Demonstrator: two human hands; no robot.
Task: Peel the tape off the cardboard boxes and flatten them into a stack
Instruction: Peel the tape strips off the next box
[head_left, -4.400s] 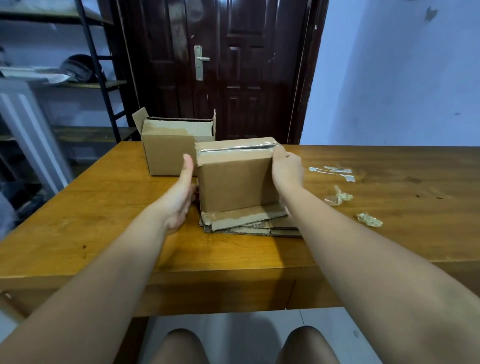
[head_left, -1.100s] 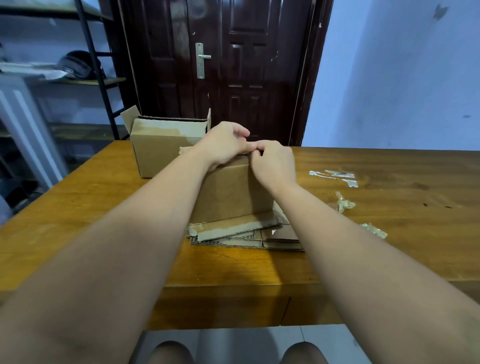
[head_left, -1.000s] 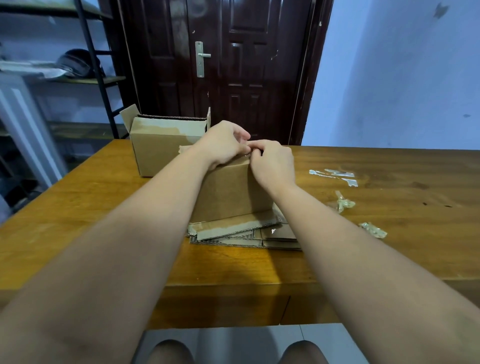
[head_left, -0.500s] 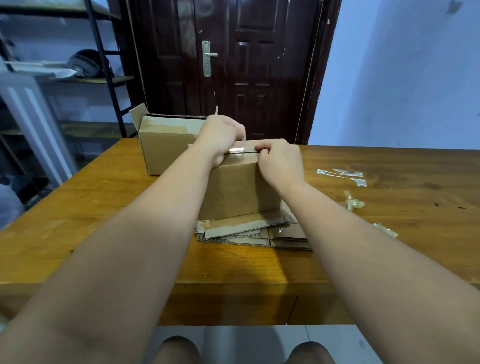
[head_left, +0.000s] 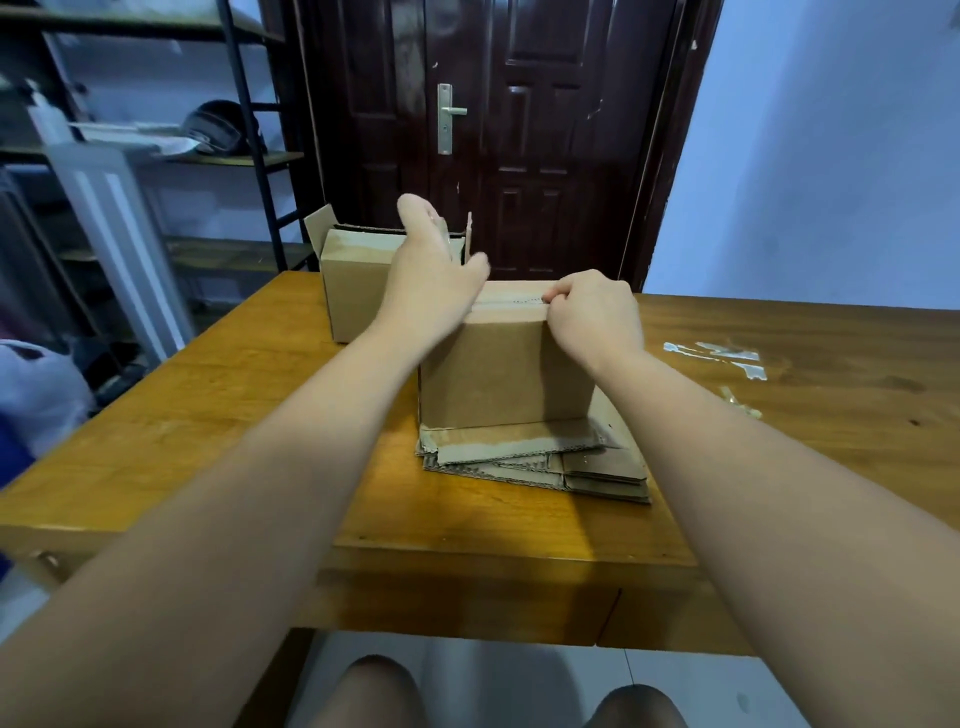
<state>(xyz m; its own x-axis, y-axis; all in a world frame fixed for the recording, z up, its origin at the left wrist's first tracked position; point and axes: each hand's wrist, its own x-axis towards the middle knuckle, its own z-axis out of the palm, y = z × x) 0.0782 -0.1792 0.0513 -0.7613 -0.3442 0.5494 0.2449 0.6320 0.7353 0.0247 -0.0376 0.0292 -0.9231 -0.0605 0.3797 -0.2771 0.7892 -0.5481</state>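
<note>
The sealed box (head_left: 506, 364) stands on the flattened stack (head_left: 540, 457). Its tape seam (head_left: 511, 300) runs sideways between the hands: right hand (head_left: 592, 317) clenched, pinning it; left hand (head_left: 431, 280) raised, fingers seemingly pinching the lifted tape strip.

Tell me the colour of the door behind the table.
Dark reddish-brown, glossy door; the head view shows it best.

Closed box (head_left: 506, 376) on flattened stack (head_left: 540, 460) — open box (head_left: 358, 283) behind-left, tape scraps (head_left: 719, 356) right.
</note>
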